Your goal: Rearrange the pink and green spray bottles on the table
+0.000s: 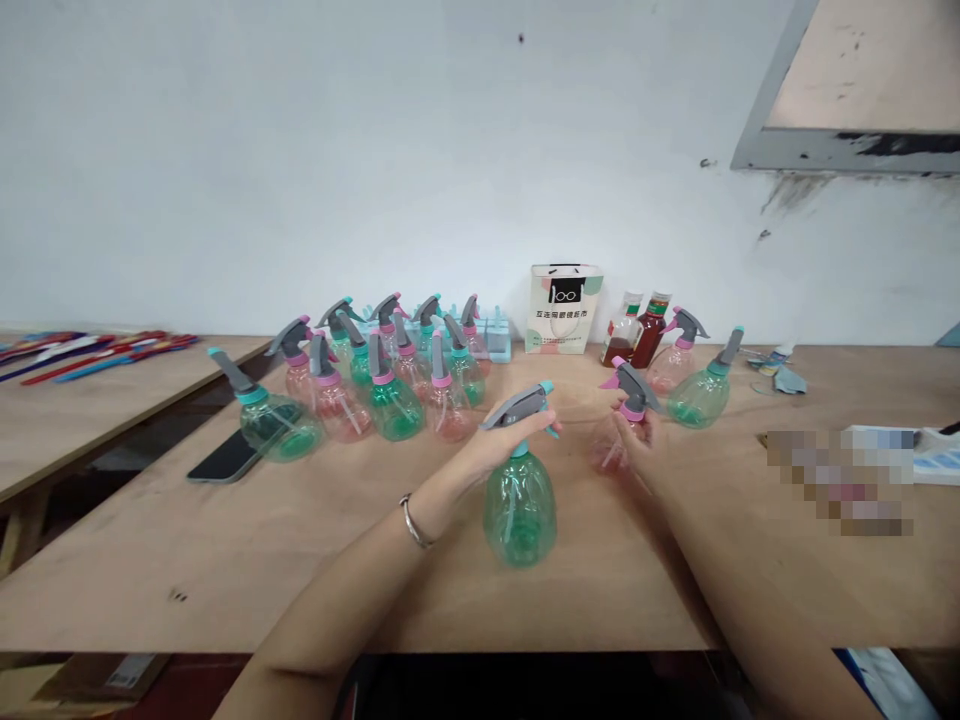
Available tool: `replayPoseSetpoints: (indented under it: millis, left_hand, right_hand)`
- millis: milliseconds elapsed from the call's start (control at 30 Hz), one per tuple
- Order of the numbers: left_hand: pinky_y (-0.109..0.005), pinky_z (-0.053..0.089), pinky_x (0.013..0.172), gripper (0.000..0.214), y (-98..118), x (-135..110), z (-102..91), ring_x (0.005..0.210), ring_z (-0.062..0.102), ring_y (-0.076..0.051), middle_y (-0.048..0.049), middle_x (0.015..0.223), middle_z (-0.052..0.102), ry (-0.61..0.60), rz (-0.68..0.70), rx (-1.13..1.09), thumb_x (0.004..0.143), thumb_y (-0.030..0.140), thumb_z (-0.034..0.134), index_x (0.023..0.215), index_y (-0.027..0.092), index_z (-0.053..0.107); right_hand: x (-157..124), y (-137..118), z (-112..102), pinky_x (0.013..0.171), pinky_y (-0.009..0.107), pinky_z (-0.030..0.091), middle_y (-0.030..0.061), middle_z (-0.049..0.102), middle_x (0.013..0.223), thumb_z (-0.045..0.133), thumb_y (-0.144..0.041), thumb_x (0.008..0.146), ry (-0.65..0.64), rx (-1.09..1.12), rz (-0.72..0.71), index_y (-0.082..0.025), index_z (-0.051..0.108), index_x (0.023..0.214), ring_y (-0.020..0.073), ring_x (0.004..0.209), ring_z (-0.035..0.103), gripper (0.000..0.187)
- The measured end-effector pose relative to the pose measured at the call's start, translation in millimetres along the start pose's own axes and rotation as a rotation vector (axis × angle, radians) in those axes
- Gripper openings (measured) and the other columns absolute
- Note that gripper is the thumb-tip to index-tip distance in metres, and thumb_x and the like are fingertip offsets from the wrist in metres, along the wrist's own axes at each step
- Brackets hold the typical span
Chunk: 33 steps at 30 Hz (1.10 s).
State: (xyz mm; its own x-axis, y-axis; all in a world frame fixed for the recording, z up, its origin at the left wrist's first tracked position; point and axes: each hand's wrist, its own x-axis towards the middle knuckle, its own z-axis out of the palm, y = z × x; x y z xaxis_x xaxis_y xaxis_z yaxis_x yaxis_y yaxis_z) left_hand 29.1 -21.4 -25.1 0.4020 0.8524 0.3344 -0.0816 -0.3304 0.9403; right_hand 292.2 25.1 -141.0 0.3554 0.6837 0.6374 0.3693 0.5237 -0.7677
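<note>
My left hand is closed around the neck and grey trigger head of a green spray bottle, which is upright near the middle of the table. To its right, my right hand grips a pink spray bottle just below its grey and pink head. Two more spray bottles, one pink and one green, stand beyond my right hand. Left of my left hand is a cluster of several pink and green spray bottles. At its left end a green spray bottle stands by a dark phone.
A paper bag and two sauce bottles stand against the wall. Pale blue plastic pieces sit behind the cluster. Small items lie at right, near a blurred patch. Coloured strips lie on the left table.
</note>
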Motion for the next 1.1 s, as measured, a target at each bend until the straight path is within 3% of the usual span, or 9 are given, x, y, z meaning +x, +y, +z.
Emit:
replayPoseSetpoints:
  millis: [100,300,467,533,700,767,900,967,1100]
  left_hand:
    - [-0.036,0.049,0.09,0.027,3.6,0.2,-2.4,0.086,0.067,-0.021,-0.0026,0.075,0.07,-0.101,0.059,-0.082,0.076,0.046,0.071,0.078,0.019,0.068]
    - [-0.043,0.052,0.088,0.034,-1.0,-0.6,-1.3,0.066,0.067,-0.021,-0.0022,0.064,0.066,-0.039,0.136,-0.201,0.079,0.051,0.062,0.071,0.019,0.064]
    - [-0.044,0.047,0.102,0.037,-9.3,5.7,-3.6,0.099,0.07,-0.028,-0.0063,0.085,0.073,-0.072,0.163,-0.237,0.078,0.055,0.062,0.082,0.019,0.067]
    - [-0.045,0.05,0.098,0.044,-14.0,8.4,-4.6,0.097,0.07,-0.029,-0.0065,0.084,0.073,-0.053,0.179,-0.285,0.077,0.063,0.06,0.084,0.02,0.067]
    - [-0.039,0.055,0.08,0.05,-18.7,4.8,-6.1,0.073,0.068,-0.023,-0.0034,0.068,0.066,0.161,0.24,-0.212,0.076,0.071,0.057,0.075,0.021,0.062]
    - [-0.039,0.054,0.083,0.05,-16.9,2.7,-6.7,0.076,0.068,-0.023,-0.004,0.07,0.068,0.143,0.255,-0.16,0.075,0.071,0.059,0.077,0.021,0.063]
    - [-0.044,0.051,0.096,0.053,-13.6,4.4,-7.2,0.098,0.07,-0.028,-0.0072,0.086,0.073,-0.023,0.244,-0.183,0.074,0.072,0.06,0.087,0.02,0.066]
    - [-0.044,0.051,0.095,0.056,-12.9,5.9,-6.4,0.098,0.07,-0.029,-0.0072,0.085,0.073,-0.076,0.232,-0.225,0.075,0.074,0.058,0.087,0.02,0.067]
    - [-0.038,0.052,0.082,0.052,-9.8,4.4,-3.6,0.079,0.07,-0.024,-0.0046,0.069,0.069,0.057,0.187,-0.148,0.077,0.072,0.057,0.074,0.02,0.063]
  right_hand:
    - [0.0,1.5,1.6,0.1,0.054,0.048,0.0056,0.074,0.098,0.072,-0.053,0.077,0.034,0.019,0.034,-0.024,0.067,0.099,0.0305,0.103,0.068,0.037]
    - [-5.5,8.6,7.8,0.097,0.049,0.05,0.0095,0.073,0.106,0.071,-0.052,0.076,0.061,0.039,0.09,-0.02,0.065,0.103,0.0278,0.101,0.068,0.042]
    - [-11.9,11.2,9.6,0.1,0.047,0.048,0.0078,0.071,0.107,0.069,-0.049,0.08,0.075,-0.01,0.089,-0.021,0.063,0.108,0.0264,0.104,0.066,0.041]
    - [-12.8,8.4,8.9,0.099,0.045,0.048,0.0077,0.071,0.105,0.068,-0.05,0.081,0.061,-0.044,0.085,-0.021,0.063,0.105,0.0259,0.102,0.066,0.038]
    - [-14.0,-0.8,7.4,0.096,0.044,0.049,0.0092,0.071,0.104,0.066,-0.053,0.084,0.032,-0.062,0.094,-0.021,0.062,0.103,0.0264,0.101,0.065,0.038]
    - [-14.4,-2.3,7.2,0.096,0.044,0.049,0.0094,0.071,0.107,0.065,-0.054,0.085,0.026,-0.065,0.088,-0.021,0.062,0.108,0.0266,0.102,0.065,0.04]
    - [-14.0,-1.6,7.2,0.097,0.045,0.049,0.0096,0.071,0.106,0.065,-0.055,0.084,0.029,-0.07,0.082,-0.02,0.062,0.109,0.0274,0.102,0.065,0.043]
    - [-13.2,-1.1,7.5,0.096,0.048,0.049,0.0084,0.071,0.103,0.066,-0.056,0.082,0.047,-0.075,0.08,-0.021,0.063,0.104,0.0284,0.1,0.066,0.042]
    - [-12.2,-1.1,9.0,0.093,0.052,0.051,0.0063,0.071,0.098,0.066,-0.058,0.08,0.071,-0.061,0.056,-0.023,0.064,0.101,0.0303,0.097,0.067,0.041]
